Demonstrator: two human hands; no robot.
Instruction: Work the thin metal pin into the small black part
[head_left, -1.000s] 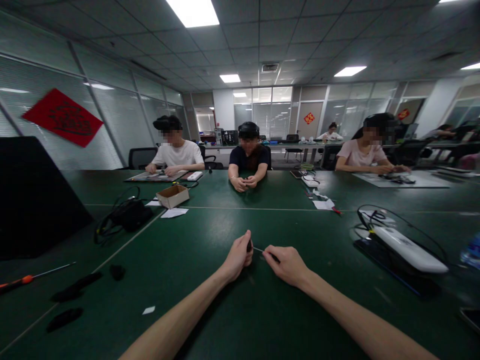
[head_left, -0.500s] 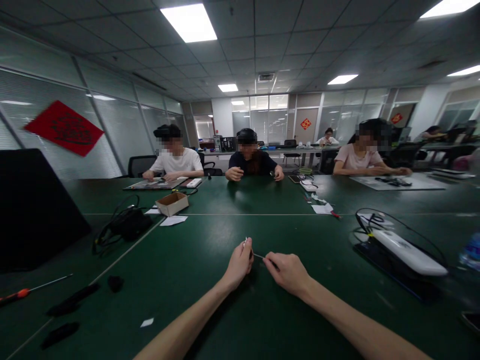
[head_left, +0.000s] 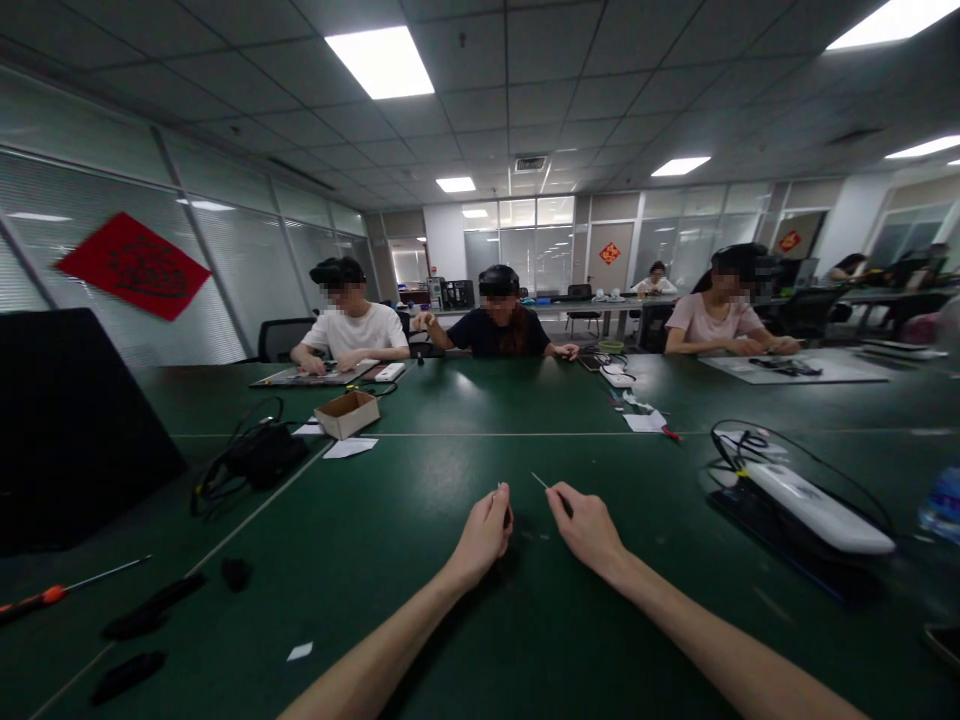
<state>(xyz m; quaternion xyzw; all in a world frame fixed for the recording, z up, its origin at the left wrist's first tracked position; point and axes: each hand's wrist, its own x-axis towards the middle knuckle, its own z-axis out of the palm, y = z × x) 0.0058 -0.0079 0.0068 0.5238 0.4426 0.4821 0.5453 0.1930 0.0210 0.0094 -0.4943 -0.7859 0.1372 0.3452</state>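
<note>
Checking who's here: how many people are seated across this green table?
3: one in a white T-shirt at left, one in a dark top at centre, one in a pink top at right. Others could sit out of view.

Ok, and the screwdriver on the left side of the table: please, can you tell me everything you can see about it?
The screwdriver lies on the dark green table, at the lower left of the view. Its grip is orange near the shaft and darker further back, and the edge of the picture cuts it off. A thin, straight shaft, metal by its look, runs up and to the right. Its tip is too small to make out. Only the table appears to touch it.
</note>
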